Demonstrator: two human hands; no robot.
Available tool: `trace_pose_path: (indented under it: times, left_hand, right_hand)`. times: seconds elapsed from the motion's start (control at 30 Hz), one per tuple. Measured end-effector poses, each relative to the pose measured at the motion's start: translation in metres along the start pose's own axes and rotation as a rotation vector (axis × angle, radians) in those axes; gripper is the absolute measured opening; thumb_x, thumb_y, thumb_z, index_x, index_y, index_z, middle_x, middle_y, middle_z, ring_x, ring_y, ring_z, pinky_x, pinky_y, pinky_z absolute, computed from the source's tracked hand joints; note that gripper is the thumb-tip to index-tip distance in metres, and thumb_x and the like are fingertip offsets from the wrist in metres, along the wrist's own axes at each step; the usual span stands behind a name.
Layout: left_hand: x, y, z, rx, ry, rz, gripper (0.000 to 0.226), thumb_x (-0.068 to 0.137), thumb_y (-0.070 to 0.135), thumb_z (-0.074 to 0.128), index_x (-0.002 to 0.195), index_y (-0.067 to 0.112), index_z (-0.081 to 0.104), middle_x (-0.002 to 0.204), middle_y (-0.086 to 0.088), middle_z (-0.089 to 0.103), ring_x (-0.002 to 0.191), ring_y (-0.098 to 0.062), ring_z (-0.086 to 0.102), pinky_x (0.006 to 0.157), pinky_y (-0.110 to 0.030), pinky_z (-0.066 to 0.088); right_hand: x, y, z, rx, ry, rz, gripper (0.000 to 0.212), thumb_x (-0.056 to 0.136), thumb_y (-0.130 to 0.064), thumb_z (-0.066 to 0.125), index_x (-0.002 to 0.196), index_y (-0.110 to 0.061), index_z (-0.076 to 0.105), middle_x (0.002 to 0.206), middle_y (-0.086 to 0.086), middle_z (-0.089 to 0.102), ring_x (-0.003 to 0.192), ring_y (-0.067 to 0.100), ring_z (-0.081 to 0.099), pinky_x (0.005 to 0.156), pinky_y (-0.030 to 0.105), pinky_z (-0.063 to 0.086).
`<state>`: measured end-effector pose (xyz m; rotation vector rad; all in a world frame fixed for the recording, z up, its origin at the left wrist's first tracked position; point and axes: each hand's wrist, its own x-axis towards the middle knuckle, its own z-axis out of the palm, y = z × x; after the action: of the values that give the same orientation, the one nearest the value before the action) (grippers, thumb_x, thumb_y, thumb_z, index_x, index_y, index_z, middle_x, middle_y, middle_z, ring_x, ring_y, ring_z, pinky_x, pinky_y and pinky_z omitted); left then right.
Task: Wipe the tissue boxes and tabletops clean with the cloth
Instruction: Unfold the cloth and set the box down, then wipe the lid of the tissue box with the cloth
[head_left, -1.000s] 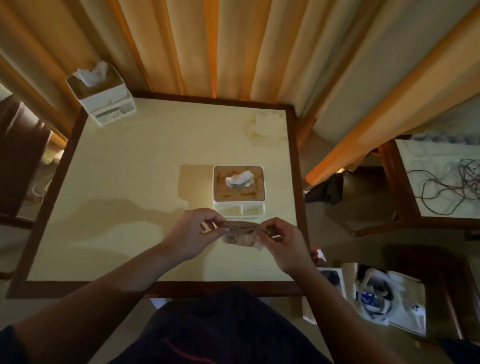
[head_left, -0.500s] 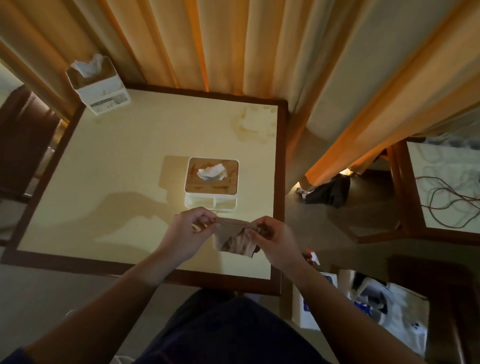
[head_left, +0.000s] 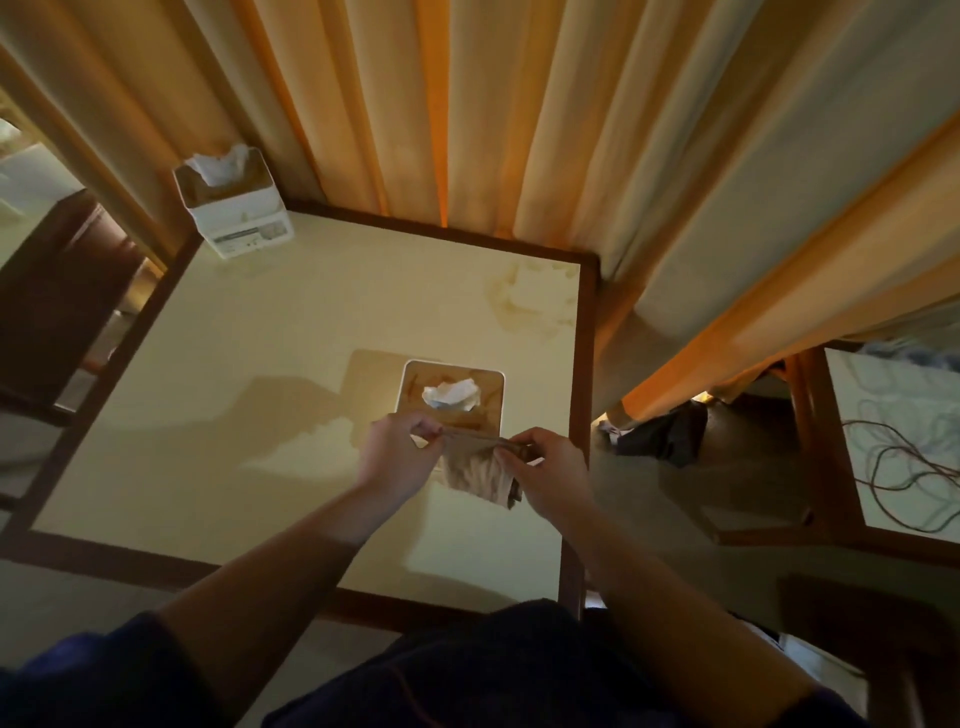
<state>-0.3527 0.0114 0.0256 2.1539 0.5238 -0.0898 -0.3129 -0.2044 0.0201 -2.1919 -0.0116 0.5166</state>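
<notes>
A brown cloth (head_left: 478, 470) hangs between my hands above the cream tabletop (head_left: 270, 395). My left hand (head_left: 397, 454) pinches its upper left edge and my right hand (head_left: 550, 470) pinches its upper right edge. Just beyond the hands stands a white tissue box (head_left: 451, 387) with a wooden lid and a tissue sticking up. A second white tissue box (head_left: 231, 205) stands at the table's far left corner, beside the curtain.
Orange and pale curtains (head_left: 519, 130) hang behind the table. A dark chair (head_left: 57, 291) stands on the left. At the right is another table (head_left: 883, 447) with loose cables, and a dark cloth (head_left: 665, 436) lies on the floor between them.
The view has shifted, so the table sits differently in frame. My hands have spread the cloth so more of it hangs down, closer to the near tissue box.
</notes>
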Motion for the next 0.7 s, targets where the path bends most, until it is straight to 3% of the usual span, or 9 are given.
trace_pose_path:
  times: [0.07,0.2,0.33,0.4,0.47,0.57,0.67,0.7]
  left_hand:
    - [0.013,0.003,0.005,0.036,0.020,-0.031,0.003,0.086,0.019,0.080,0.087,0.022,0.079,0.082,0.012,0.073,0.075,-0.004,0.066,0.058,-0.007,0.039]
    - [0.030,0.007,0.016,0.187,0.014,-0.066,0.003,0.086,0.028,0.078,0.085,0.026,0.078,0.087,0.009,0.075,0.083,-0.017,0.068,0.063,-0.025,0.044]
    - [0.035,0.007,0.028,0.280,0.020,-0.065,0.016,0.090,0.033,0.074,0.073,0.031,0.072,0.083,0.011,0.071,0.078,-0.018,0.065,0.061,-0.026,0.046]
    - [0.037,0.005,0.031,0.278,0.016,-0.052,0.016,0.091,0.034,0.072,0.074,0.033,0.074,0.081,0.013,0.070,0.076,-0.016,0.065,0.060,-0.025,0.047]
    - [0.039,0.002,0.032,0.285,0.010,-0.040,0.023,0.090,0.031,0.070,0.067,0.033,0.068,0.076,0.014,0.064,0.072,-0.016,0.061,0.054,-0.023,0.038]
    - [0.038,0.002,0.031,0.297,-0.002,-0.028,0.027,0.089,0.028,0.068,0.064,0.029,0.057,0.074,0.010,0.059,0.072,-0.022,0.058,0.054,-0.027,0.031]
    - [0.037,0.001,0.026,0.274,0.097,0.109,0.003,0.089,0.027,0.072,0.088,0.027,0.075,0.093,0.004,0.072,0.082,-0.025,0.066,0.064,-0.030,0.046]
    - [0.037,-0.002,0.026,0.337,0.150,0.219,0.008,0.088,0.025,0.074,0.096,0.025,0.076,0.101,0.002,0.071,0.088,-0.026,0.065,0.070,-0.033,0.049]
  right_hand:
    - [0.012,-0.002,0.003,-0.028,0.029,0.022,0.015,0.096,-0.040,0.076,0.098,-0.026,0.072,0.085,-0.009,0.072,0.072,0.010,0.071,0.059,0.027,0.059]
    - [0.028,0.001,0.007,-0.089,0.068,0.096,0.016,0.098,-0.042,0.072,0.100,-0.027,0.069,0.084,-0.008,0.074,0.067,0.010,0.073,0.061,0.032,0.064]
    - [0.032,0.002,0.016,-0.212,0.095,0.081,0.028,0.100,-0.044,0.066,0.123,-0.029,0.059,0.113,-0.009,0.072,0.089,0.007,0.070,0.070,0.030,0.063]
    - [0.033,0.001,0.021,-0.339,0.148,0.008,0.038,0.100,-0.044,0.063,0.134,-0.028,0.053,0.129,-0.007,0.060,0.105,0.012,0.065,0.077,0.033,0.061]
    - [0.033,0.000,0.026,-0.487,0.224,-0.184,0.034,0.100,-0.040,0.062,0.131,-0.025,0.059,0.133,-0.002,0.055,0.115,0.019,0.058,0.074,0.035,0.060]
    - [0.037,0.003,0.034,-0.633,0.195,-0.518,0.017,0.096,-0.023,0.068,0.113,-0.020,0.073,0.114,0.001,0.067,0.099,0.026,0.061,0.064,0.038,0.058]
    - [0.041,0.004,0.042,-0.692,0.152,-0.579,0.026,0.084,-0.011,0.082,0.107,-0.021,0.079,0.105,0.000,0.075,0.086,0.028,0.064,0.060,0.038,0.058]
    - [0.042,0.002,0.043,-0.708,0.153,-0.566,0.026,0.082,-0.011,0.083,0.106,-0.022,0.080,0.103,-0.001,0.075,0.086,0.028,0.064,0.061,0.037,0.057]
